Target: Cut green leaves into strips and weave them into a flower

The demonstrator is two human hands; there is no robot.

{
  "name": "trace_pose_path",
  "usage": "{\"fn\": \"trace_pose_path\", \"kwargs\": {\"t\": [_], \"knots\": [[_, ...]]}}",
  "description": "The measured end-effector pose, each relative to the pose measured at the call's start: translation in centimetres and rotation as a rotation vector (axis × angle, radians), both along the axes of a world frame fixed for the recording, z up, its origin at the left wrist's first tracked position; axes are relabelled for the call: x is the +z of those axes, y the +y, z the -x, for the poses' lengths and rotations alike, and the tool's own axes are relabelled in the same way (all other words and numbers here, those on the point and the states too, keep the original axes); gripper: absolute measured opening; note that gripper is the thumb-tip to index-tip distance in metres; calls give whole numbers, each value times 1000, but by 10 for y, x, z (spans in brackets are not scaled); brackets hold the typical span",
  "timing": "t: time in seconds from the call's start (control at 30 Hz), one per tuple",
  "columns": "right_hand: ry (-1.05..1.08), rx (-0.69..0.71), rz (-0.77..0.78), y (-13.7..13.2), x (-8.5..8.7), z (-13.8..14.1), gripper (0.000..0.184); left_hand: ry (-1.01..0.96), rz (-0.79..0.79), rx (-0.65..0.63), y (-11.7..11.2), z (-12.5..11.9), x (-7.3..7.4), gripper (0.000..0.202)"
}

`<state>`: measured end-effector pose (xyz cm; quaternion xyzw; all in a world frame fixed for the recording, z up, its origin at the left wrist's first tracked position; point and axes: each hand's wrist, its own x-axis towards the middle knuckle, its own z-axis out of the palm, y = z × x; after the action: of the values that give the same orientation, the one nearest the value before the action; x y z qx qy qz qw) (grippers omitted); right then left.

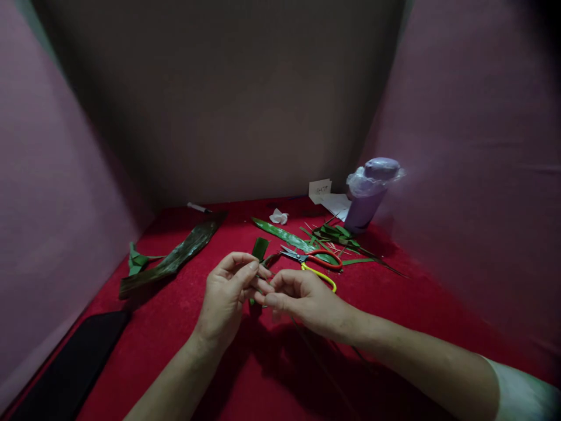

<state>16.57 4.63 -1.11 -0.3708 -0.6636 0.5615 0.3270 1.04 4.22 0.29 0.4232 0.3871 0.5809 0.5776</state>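
Left hand (228, 292) and right hand (302, 298), fingers pinched closed, jointly grip the leaf strip (260, 248) above table centre. Scissors (313, 260) lie near at 2 o'clock. Risk: uneven pinch or twisting likely tears or unfolds the strip.

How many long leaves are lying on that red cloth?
2: a broad dark leaf at the left, and a slimmer leaf beyond the scissors. The left hand pinches only a short strip. More may hide in the scraps by the bottle.
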Motion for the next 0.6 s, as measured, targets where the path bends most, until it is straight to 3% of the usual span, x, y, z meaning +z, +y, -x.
{"fn": "trace_pose_path", "kwargs": {"t": [0.1,0.23,0.33,0.43,0.47,0.6], "knots": [[60,24,148,1,6,6,24,-9,11,-11,0,2,3,5],[30,21,143,12,19,-5,23,0,7,6,2,6,11,8],[-39,19,137,28,25,-18,23,22,-3,143,11,16,13,10],[-47,-52,131,48,25,-26,26,160,-32,419,25,29,6,16],[-43,-85,145,55,24,-27,26,268,-41,459,30,33,2,19],[2,-186,162,71,14,-22,25,424,18,364,42,38,-14,35]]}}
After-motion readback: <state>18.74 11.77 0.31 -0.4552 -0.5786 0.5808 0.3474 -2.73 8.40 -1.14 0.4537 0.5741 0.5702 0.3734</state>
